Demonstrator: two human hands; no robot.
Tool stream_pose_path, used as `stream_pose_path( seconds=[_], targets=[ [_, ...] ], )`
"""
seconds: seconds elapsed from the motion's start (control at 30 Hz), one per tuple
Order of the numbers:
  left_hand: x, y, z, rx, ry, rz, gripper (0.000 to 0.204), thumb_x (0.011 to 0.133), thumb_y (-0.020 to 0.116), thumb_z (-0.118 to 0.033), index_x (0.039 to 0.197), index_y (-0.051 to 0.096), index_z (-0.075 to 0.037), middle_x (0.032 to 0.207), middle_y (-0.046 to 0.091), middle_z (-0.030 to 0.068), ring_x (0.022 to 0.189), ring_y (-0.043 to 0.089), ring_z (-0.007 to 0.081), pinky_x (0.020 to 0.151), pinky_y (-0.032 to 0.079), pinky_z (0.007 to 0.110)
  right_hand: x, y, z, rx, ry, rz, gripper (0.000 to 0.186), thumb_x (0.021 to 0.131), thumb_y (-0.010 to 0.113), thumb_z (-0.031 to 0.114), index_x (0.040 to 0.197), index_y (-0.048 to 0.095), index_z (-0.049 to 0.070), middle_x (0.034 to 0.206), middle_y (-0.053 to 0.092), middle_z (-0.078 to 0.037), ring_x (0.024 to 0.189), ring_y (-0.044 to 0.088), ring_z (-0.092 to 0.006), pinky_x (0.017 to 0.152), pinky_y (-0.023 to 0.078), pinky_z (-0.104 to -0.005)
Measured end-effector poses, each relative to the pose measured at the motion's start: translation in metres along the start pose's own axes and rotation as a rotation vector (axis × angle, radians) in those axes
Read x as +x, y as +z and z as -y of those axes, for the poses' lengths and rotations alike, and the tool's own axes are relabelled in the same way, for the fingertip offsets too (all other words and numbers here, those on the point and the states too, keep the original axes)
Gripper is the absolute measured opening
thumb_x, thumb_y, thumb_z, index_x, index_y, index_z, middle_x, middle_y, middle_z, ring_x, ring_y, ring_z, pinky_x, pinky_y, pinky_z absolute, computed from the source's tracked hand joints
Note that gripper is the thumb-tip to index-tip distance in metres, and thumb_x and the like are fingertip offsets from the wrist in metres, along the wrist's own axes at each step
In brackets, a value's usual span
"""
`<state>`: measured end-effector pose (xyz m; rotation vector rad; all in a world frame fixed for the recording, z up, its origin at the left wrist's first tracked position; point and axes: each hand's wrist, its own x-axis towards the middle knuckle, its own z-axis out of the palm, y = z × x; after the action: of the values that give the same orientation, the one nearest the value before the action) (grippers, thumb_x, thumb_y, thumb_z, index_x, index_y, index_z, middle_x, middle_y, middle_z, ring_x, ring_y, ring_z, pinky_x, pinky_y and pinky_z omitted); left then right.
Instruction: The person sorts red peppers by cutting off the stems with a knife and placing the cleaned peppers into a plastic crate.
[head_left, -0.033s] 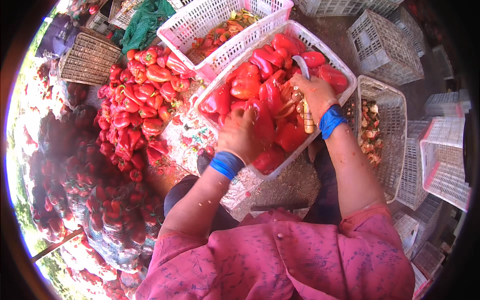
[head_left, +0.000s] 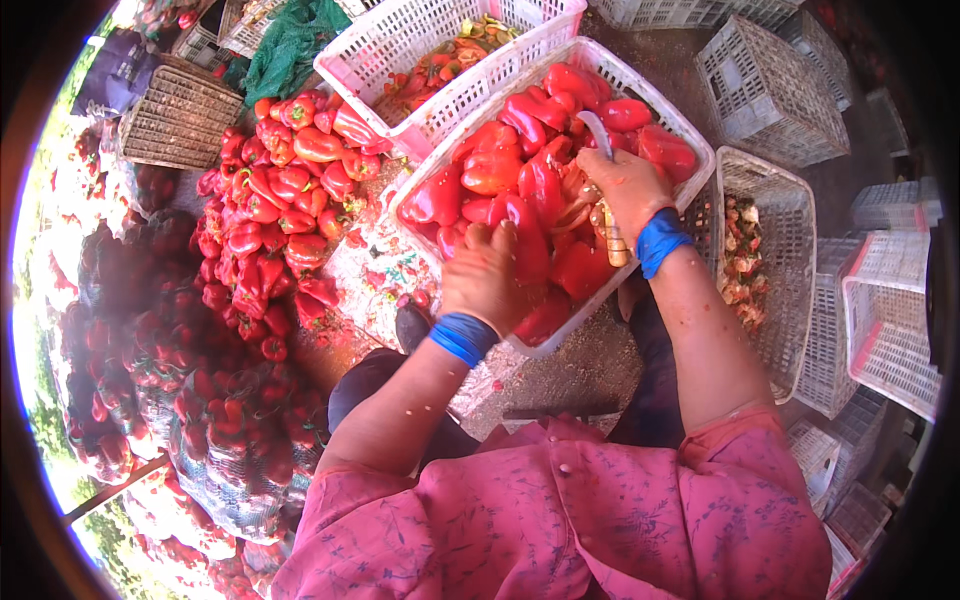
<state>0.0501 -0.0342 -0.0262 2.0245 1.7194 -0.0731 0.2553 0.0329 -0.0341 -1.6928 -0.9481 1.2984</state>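
My right hand (head_left: 625,190) grips a knife with a pale wooden handle (head_left: 614,240) and a curved metal blade (head_left: 594,130), over a white crate (head_left: 675,128) of glossy red peppers (head_left: 571,268), some split open. My left hand (head_left: 480,275) is lower in the same crate, its bent fingers gripping a red pepper (head_left: 521,240), partly hidden by the hand. Both wrists wear blue bands.
Loose peppers (head_left: 262,225) are heaped at left, above mesh sacks of peppers (head_left: 230,450). Behind stands a crate of pepper scraps (head_left: 350,75); at right, a basket of trimmings (head_left: 785,230) and stacked crates (head_left: 770,95). My legs (head_left: 645,350) flank the pepper crate.
My left hand has shifted slightly rightward and downward in the picture. My right hand and the knife have moved a little to the left.
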Motion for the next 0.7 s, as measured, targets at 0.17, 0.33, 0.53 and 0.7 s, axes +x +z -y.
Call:
stream_pose_path(
  seconds=[0.17, 0.33, 0.53, 0.7],
  targets=[
    [0.009, 0.059, 0.003, 0.121, 0.082, -0.38, 0.09, 0.063, 0.084, -0.038, 0.14, 0.051, -0.006, 0.144, 0.045, 0.0276, 0.115, 0.057, 0.0455, 0.094, 0.049, 0.053, 0.007, 0.026, -0.031, -0.736, -0.019, 0.163, 0.059, 0.092, 0.055, 0.058, 0.105, 0.07, 0.003, 0.096, 0.069, -0.023, 0.088, 0.067, -0.0386, 0.078, 0.053, -0.0461],
    [0.022, 0.055, 0.007, -0.164, 0.215, -0.43, 0.082, 0.065, 0.082, -0.028, 0.138, 0.052, -0.005, 0.146, 0.044, 0.0253, 0.112, 0.058, 0.0457, 0.094, 0.05, 0.052, -0.006, 0.043, -0.032, -0.66, 0.046, 0.28, 0.046, 0.094, 0.053, 0.043, 0.121, 0.065, 0.008, 0.109, 0.068, -0.026, 0.1, 0.067, -0.0402, 0.084, 0.054, -0.0464],
    [0.013, 0.027, 0.015, -0.334, 0.287, -0.522, 0.087, 0.061, 0.09, -0.026, 0.134, 0.05, -0.001, 0.137, 0.051, 0.0269, 0.123, 0.055, 0.0452, 0.101, 0.05, 0.051, -0.004, 0.034, -0.028, -0.539, -0.328, 0.456, 0.041, 0.101, 0.047, 0.036, 0.118, 0.066, 0.004, 0.079, 0.071, -0.02, 0.074, 0.073, -0.0295, 0.062, 0.057, -0.0408],
    [0.011, -0.046, 0.003, -0.474, 0.438, -0.504, 0.097, 0.064, 0.091, -0.04, 0.14, 0.046, -0.002, 0.136, 0.053, 0.0261, 0.116, 0.061, 0.0444, 0.094, 0.054, 0.048, -0.036, 0.028, 0.021, 0.254, 0.236, 0.558, 0.039, 0.104, 0.041, 0.035, 0.114, 0.068, 0.008, 0.084, 0.072, -0.008, 0.054, 0.066, -0.0182, 0.041, 0.049, -0.0309]
  ],
)
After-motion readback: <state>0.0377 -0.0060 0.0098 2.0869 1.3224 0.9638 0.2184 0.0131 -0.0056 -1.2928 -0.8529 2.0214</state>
